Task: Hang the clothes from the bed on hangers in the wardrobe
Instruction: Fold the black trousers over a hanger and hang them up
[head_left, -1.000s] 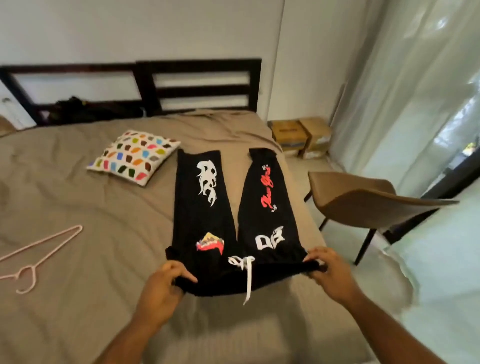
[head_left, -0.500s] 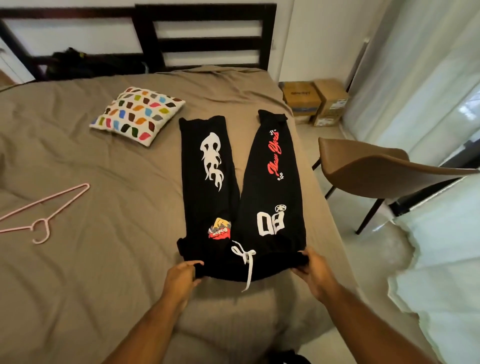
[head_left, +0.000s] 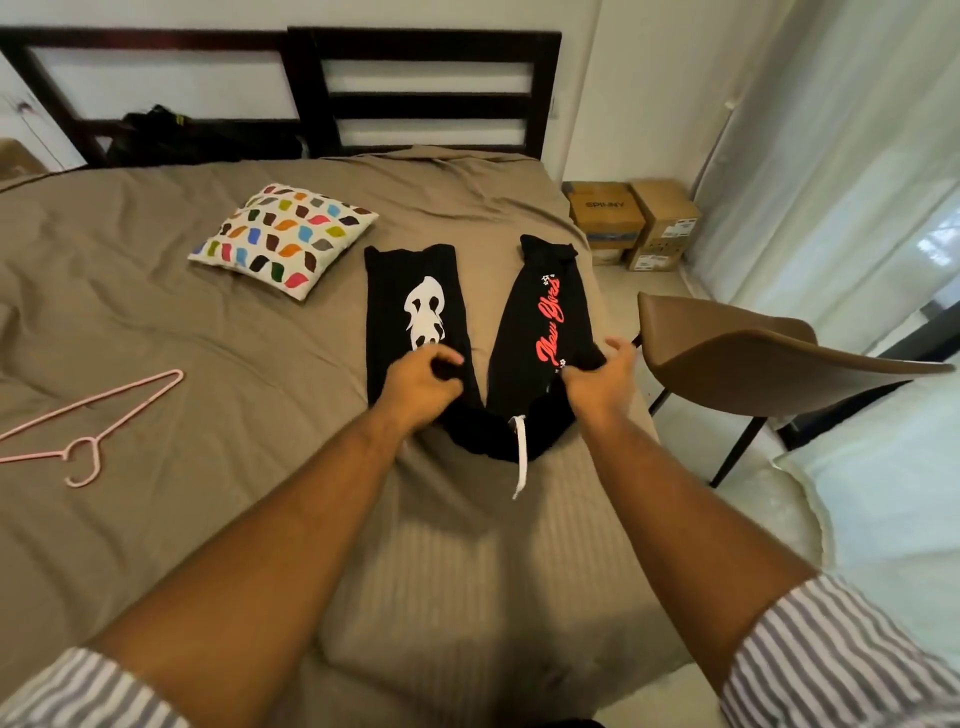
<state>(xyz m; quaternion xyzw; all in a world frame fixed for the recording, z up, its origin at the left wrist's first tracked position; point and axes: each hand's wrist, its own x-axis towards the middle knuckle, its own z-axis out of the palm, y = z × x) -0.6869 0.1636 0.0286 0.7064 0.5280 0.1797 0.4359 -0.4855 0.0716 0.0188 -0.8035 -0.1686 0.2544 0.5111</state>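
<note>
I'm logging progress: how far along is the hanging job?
Nothing looks hung yet. In hand: the left hand and right hand grip the black pants, spread on the bed. Left: the pink hanger lies untouched on the bed; the wardrobe is out of view.

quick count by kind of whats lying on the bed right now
black trousers: 1, gripped by the left hand and the right hand
pink hanger: 1
patterned cushion: 1
dark bundle by the headboard: 1, too dim to tell what it is
total: 4
</note>
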